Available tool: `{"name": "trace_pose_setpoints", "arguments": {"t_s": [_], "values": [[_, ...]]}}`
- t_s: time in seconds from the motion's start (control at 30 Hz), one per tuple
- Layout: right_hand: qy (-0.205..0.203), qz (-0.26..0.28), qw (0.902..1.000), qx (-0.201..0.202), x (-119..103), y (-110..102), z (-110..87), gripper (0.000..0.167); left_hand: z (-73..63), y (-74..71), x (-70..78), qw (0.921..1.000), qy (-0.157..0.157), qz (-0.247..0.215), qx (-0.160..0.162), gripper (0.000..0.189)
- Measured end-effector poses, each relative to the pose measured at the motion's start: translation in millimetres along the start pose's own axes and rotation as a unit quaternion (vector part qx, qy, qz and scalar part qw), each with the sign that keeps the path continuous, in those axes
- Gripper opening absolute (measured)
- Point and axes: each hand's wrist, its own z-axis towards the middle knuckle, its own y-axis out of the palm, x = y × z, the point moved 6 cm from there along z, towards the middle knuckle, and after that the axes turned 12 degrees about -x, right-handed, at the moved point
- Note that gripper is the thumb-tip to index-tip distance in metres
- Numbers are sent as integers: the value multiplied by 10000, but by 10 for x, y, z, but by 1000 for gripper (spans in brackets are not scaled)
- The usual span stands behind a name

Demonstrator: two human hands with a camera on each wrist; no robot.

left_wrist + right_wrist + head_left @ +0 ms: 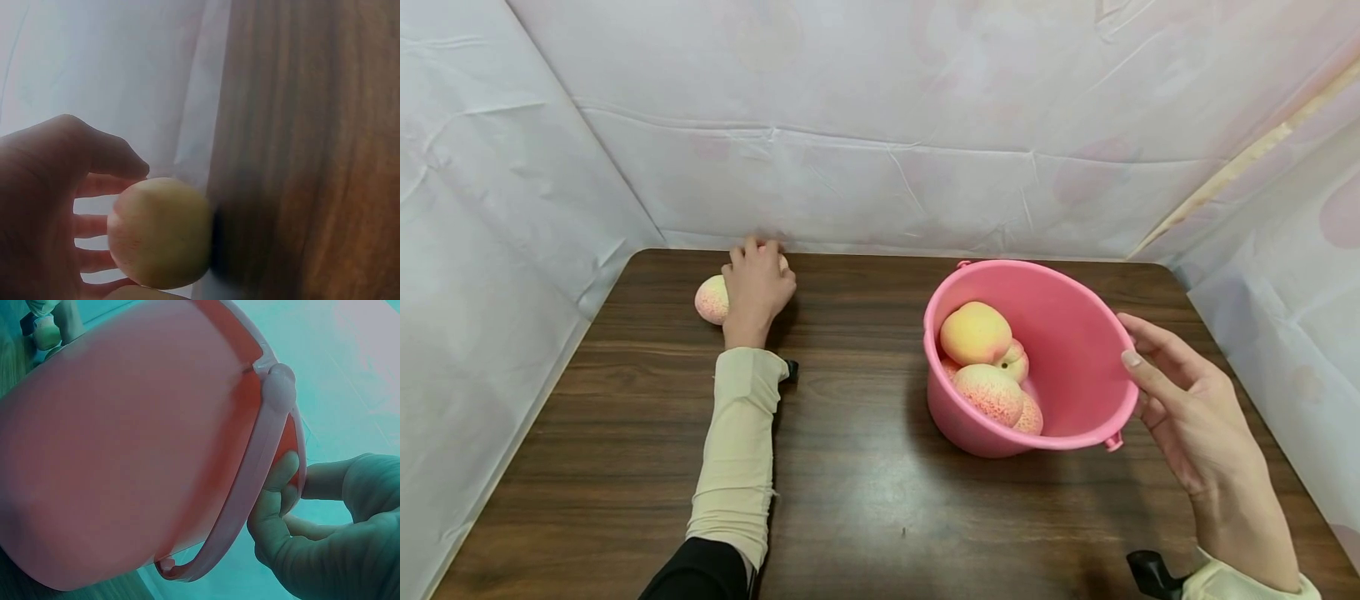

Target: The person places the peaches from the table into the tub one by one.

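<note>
At the back left of the table, my left hand (758, 283) reaches down over a peach (161, 233), thumb and fingers curled around it. In the head view that peach is mostly hidden by the hand. Close by on the left lies a second peach (711, 300), partly covered by the hand. My right hand (1198, 408) pinches the right rim of a pink bucket (1067, 367), thumb on the inside and fingers outside. Several peaches (976, 333) lie heaped against the bucket's left side. Its pink handle (240, 487) hangs along the outside in the right wrist view.
The dark wood-grain table (850, 483) carries everything. A pale plastic sheet wall (865, 192) rises right behind its back edge, with more sheeting at left and right. Black wrist straps or mounts (1153, 573) sit at the sleeves.
</note>
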Motion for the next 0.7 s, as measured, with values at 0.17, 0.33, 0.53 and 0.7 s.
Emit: {"name": "trace_pose_setpoints", "arguments": {"t_s": [0.17, 0.33, 0.53, 0.7], "values": [[5, -24, 10000, 16, -3, -6, 1, 49, 16, 27, -28, 9999, 1, 81, 93, 43], [-2, -36, 10000, 9, -3, -4, 4, 49, 40, 54, -55, 9997, -39, 214, 120, 47], [-12, 41, 10000, -16, 2, 2, -2, 49, 81, 100, -87, 9991, -62, 386, 144, 52], [-12, 53, 10000, -28, -1, -1, -11, 49, 64, 106, -75, 9983, 71, 524, 244, 55]]}}
